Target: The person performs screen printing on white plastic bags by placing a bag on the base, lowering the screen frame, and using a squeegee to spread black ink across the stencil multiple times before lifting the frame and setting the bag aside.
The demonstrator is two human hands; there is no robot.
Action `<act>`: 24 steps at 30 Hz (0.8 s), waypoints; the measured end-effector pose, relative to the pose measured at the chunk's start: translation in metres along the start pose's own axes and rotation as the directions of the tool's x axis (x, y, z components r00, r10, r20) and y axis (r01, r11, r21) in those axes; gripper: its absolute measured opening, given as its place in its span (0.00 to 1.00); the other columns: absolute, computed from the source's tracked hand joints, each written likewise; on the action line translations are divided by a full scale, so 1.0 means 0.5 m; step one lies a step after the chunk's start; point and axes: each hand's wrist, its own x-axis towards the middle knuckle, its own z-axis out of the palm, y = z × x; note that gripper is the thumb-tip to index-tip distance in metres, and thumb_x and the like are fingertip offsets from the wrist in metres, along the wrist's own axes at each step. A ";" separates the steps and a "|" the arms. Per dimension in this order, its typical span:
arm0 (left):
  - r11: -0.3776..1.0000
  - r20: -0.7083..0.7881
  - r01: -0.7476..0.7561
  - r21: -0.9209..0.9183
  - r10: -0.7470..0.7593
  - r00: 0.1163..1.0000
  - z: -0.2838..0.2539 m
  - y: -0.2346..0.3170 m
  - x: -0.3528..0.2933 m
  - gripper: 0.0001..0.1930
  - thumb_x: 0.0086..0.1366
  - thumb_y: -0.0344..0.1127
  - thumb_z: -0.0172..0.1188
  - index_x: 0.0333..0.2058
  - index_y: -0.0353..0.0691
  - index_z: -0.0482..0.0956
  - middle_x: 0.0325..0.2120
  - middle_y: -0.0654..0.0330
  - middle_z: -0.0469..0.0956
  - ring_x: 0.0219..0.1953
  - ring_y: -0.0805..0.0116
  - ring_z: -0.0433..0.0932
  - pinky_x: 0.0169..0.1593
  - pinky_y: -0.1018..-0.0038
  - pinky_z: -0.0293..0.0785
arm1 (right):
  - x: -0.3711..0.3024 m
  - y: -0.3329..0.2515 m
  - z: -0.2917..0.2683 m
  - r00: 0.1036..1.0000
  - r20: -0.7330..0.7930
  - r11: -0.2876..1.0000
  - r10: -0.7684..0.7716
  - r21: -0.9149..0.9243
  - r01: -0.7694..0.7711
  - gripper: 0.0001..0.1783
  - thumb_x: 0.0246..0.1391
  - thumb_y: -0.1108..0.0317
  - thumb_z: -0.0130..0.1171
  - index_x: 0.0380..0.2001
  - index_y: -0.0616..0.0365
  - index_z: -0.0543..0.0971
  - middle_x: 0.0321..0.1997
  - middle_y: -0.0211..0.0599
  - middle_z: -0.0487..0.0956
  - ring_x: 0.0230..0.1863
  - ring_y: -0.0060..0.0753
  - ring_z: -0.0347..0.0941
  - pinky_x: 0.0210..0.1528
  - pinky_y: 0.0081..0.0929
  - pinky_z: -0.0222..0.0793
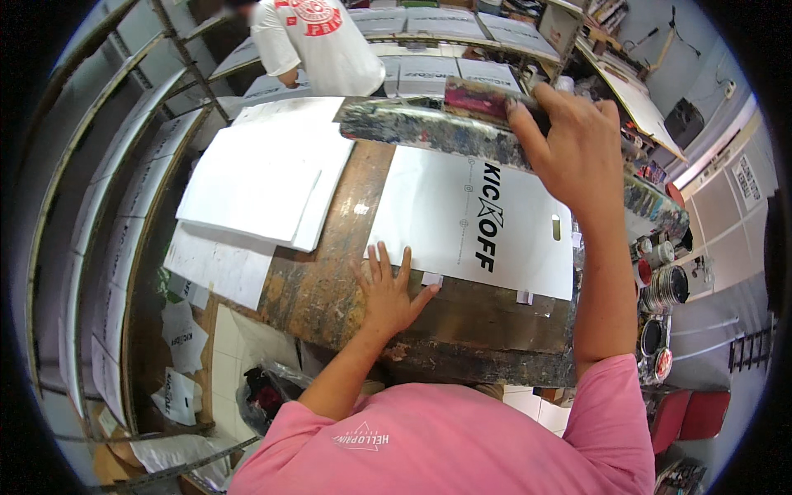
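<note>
A white flat bag [429, 198] with bold black lettering and a punched handle hole lies on the worn wooden table [318, 285]. My left hand [390, 297] is open, fingers spread, its fingertips at the bag's near left corner. Above the bag's far side hangs a paint-crusted screen-printing frame [412, 128], seen nearly edge on. A squeegee [474, 101] with a dark, pink-stained body is at the frame's far side. My right hand [573, 144] is closed around the squeegee's right end; whether it also grips the frame is hidden. Small pale tabs [431, 280] line the bag's near edge.
A stack of white sheets [264, 173] covers the table's left. Shelves with printed bags [144, 223] stand at left. A person in a white shirt [318, 49] works beyond the table. Ink cans [664, 285] and red chairs [693, 415] are at right.
</note>
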 end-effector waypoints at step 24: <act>0.734 -0.519 -0.131 -0.667 -0.330 0.788 -0.151 0.006 0.199 0.16 0.67 0.20 0.64 0.53 0.35 0.88 0.42 0.53 0.89 0.40 0.67 0.86 0.39 0.73 0.81 | 0.116 0.053 -0.009 0.998 0.046 0.997 0.033 0.066 -0.036 0.28 0.69 0.43 0.55 0.38 0.62 0.84 0.31 0.56 0.81 0.37 0.62 0.78 0.45 0.48 0.71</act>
